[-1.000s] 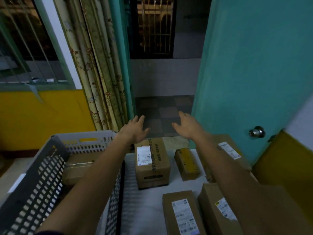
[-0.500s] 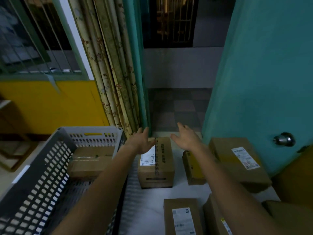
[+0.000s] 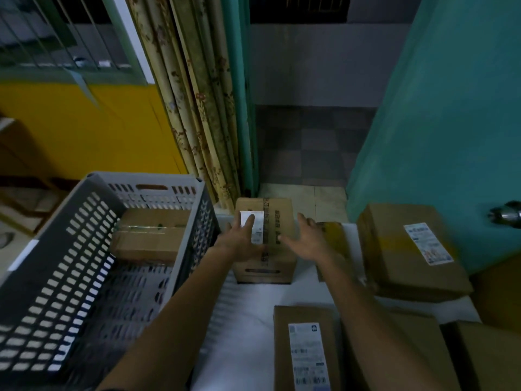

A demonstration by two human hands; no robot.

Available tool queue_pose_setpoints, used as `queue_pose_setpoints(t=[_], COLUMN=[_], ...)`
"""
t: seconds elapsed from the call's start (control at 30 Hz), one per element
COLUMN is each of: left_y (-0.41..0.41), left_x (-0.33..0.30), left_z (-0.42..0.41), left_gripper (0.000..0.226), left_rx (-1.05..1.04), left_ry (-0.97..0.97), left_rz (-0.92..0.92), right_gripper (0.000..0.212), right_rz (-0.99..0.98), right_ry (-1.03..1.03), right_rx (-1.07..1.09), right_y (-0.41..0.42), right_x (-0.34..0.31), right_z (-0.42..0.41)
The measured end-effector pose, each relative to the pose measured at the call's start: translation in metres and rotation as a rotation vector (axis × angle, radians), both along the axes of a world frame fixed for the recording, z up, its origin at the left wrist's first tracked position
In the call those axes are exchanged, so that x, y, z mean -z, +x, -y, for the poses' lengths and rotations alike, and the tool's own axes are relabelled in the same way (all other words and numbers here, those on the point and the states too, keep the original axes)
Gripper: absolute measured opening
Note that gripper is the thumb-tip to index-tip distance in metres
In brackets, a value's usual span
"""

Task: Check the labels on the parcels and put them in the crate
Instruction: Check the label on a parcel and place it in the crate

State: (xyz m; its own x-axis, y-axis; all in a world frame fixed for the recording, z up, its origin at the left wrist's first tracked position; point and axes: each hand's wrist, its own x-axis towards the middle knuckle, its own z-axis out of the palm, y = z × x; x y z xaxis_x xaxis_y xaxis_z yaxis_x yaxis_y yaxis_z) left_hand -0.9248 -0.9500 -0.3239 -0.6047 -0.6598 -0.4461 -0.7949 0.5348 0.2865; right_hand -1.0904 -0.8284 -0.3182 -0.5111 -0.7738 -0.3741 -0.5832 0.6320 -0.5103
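A tall brown parcel (image 3: 275, 213) with a white label stands at the far edge of the white table (image 3: 251, 320). My left hand (image 3: 242, 239) lies over its left top with fingers straight across the label. My right hand (image 3: 306, 238) hovers open at the parcel's right side; whether it touches is unclear. The grey slatted crate (image 3: 84, 277) stands to the left and holds one taped brown parcel (image 3: 149, 235) at its far end.
A small yellow-taped box (image 3: 334, 238) sits just right of my right hand. A large labelled parcel (image 3: 408, 246) lies further right, and more labelled parcels (image 3: 307, 348) are in front. A teal door (image 3: 451, 108) with a metal knob and a curtain (image 3: 194, 94) stand behind.
Both hands came down and toward me, from above the parcel's far edge to its top and sides. The camera tilted downward.
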Motion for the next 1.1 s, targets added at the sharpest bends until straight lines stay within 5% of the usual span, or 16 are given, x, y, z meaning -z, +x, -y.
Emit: queue_pose_setpoints(t=[0.17,0.5,1.1], left_y=[0.009,0.011,0.021], left_x=[0.031,0.058,-0.012], left_z=[0.008,0.004,-0.016], left_gripper=[0.122,0.121,0.092], left_rx=[-0.006,-0.108,-0.287], left_ry=[0.037,0.125,0.035], left_rz=[0.038,0.020,-0.518], right_gripper=[0.098,0.152,0.100], right_rz=[0.094,0.343,0.360], right_ry=[-0.025,0.019,-0.423], right_rx=[0.023,0.036,0.207], right_y=[0.006,0.013,0.029], right_x=[0.025,0.086,0.001], right_z=[-0.002,0.009,-0.018])
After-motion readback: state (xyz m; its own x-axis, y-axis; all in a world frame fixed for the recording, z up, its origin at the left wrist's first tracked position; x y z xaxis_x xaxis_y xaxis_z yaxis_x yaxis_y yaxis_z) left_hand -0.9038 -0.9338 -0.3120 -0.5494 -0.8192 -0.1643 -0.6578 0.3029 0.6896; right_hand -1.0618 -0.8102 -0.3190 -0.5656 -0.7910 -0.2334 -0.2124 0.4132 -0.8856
